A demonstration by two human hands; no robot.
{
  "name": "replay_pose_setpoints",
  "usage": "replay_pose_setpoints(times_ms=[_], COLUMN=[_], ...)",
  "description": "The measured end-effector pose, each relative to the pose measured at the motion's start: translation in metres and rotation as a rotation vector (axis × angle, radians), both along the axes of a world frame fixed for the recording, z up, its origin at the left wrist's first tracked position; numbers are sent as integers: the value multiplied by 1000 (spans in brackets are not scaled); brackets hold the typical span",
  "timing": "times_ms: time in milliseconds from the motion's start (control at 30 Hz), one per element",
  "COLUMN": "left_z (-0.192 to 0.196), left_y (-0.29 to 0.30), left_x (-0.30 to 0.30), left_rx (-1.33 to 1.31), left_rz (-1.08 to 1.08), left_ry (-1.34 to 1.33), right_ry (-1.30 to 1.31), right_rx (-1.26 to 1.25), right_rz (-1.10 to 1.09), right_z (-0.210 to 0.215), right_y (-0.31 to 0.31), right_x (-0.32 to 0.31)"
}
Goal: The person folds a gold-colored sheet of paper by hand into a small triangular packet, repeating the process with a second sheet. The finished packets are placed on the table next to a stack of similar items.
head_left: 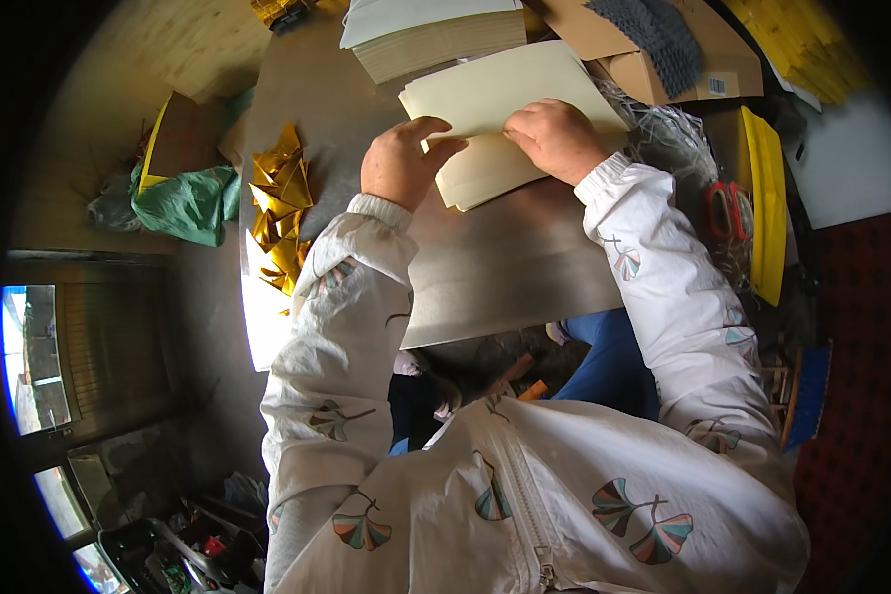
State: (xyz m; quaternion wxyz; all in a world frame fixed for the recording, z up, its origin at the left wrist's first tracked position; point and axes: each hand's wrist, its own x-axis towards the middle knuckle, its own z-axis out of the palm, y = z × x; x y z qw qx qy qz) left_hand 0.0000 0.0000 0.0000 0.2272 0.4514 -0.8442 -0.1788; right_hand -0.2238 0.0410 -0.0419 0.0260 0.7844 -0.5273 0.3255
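Cream paper sheets (534, 84) lie in a loose stack on the brown table in front of me, and a smaller flap of cream paper (490, 170) lies at their near side. My right hand (562, 141) pinches the paper's raised edge between thumb and fingers. At the paper's left edge is my left hand (403, 163), its thumb and index finger apart with a gap between them. Its other fingers are curled and partly hidden. Gold folded-foil bows (281, 203) sit in a row left of my left forearm.
Beyond the sheets stands a thick stack of paper (440, 45). An open cardboard box (653, 74) with grey padding lies at the far right. Red-handled scissors (729, 211) rest near clear plastic strips and a yellow piece (765, 208). A green plastic bag (183, 206) is at left.
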Motion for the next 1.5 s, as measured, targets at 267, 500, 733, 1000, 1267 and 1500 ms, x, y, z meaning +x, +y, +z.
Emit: replay_pose_setpoints(times_ms=[267,500,733,1000,1267,1500], left_z=[6,13,-3,-35,-67,-67], left_y=[2,50,146,211,213,168], left_x=[3,41,131,189,192,175], left_rx=[-543,-591,-477,27,548,489], left_rz=[-248,-243,-239,-214,101,391], left_ry=[-29,81,16,138,794,556], right_ry=[-112,-42,38,-350,-801,-457], right_rx=[-76,-42,-20,328,550,384], right_rz=[3,46,176,245,-24,-292], right_z=[26,54,29,-12,-21,-25], right_y=[9,67,155,212,200,157], right_x=[3,19,27,50,61,75])
